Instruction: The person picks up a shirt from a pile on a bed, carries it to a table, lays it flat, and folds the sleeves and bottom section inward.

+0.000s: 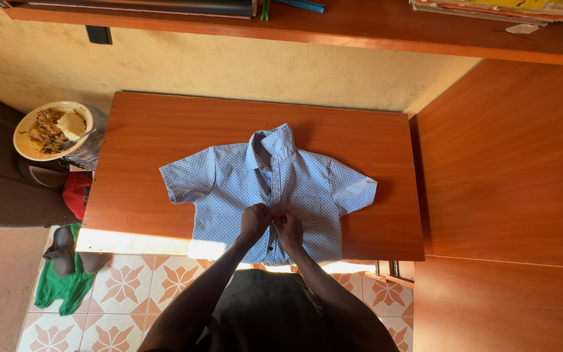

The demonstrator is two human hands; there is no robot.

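Currently | left hand (254, 221) and right hand (289, 229) fingers pinched shut on shirt (229, 179) placket, mid-front | shirt flat on counter (138, 130), collar beyond fingers | upper buttons look fastened, lower front seemingly undone

Honestly not much here in the way of packaging or signage. No screens, no signs, no labels that I can make out. The closest thing is up on the wooden shelf (360, 26) along the top edge: at the far right there's a flat stack of what looks like printed cardboard or book covers (496, 8), yellow and reddish with a bit of green, lying flat and cut off by the frame. Can't tell if they're boxes or books. Just below the stack sits a small pale scrap of paper (521, 29), plain, right on the shelf.
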